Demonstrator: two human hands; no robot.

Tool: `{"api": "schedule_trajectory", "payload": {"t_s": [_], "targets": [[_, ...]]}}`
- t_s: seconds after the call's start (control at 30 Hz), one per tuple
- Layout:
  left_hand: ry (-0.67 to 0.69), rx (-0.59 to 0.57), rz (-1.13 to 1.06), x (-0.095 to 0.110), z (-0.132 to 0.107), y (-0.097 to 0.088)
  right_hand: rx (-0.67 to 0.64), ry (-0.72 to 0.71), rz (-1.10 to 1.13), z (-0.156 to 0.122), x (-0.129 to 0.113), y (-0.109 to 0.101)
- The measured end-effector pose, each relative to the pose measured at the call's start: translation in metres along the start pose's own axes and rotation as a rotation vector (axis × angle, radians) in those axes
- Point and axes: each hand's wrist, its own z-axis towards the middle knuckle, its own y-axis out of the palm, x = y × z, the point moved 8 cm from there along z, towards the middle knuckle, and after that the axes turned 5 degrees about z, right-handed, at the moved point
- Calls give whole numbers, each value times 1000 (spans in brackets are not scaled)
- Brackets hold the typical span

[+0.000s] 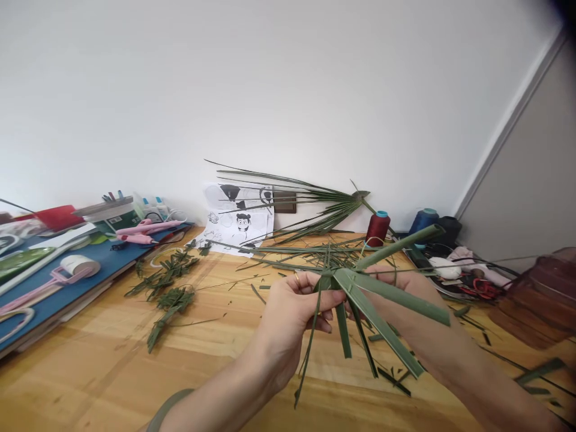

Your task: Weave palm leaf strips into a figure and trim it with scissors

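Leaf-strip piece: this green, folded piece [360, 297] is held up above the desk [90, 384], in front of the person, long strips fanning out from its centre to the right and downward.
Left hand: this one [290, 303] has its grip closed on the centre, thumb in front and fingers behind.
Right hand: it sits [407, 281] behind the right-hand strips, fingers partly hidden; I cannot tell whether its grip is closed.
Small leaf bundles: dark green ones [173, 303] lie on the desk, left of the hands.
Leaf scraps: loose cut bits [396, 381] are strewn beneath and beyond the hands.
Palm frond: spread [333, 201] at the back, near the wall.
Drawing sheet: printed with cartoon figures [243, 223], left of the frond's stem.
Thread spools: a red one [378, 230] and a blue one [420, 225], beyond the right hand.
Glue gun: pink [141, 229], on the blue board [121, 257] at left.
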Motion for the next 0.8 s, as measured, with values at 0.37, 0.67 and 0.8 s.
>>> {"api": "schedule_trajectory", "payload": {"t_s": [0.37,0.67,0.8], "targets": [[86,-6,49,4,4,-1,-7,-47,-81,-2,-4,-3],[113,-31,68,4,2,0,20,-28,-232,5,7,-10],[105,-26,52,3,1,0,-34,-63,-211,7,12,-12]]}}
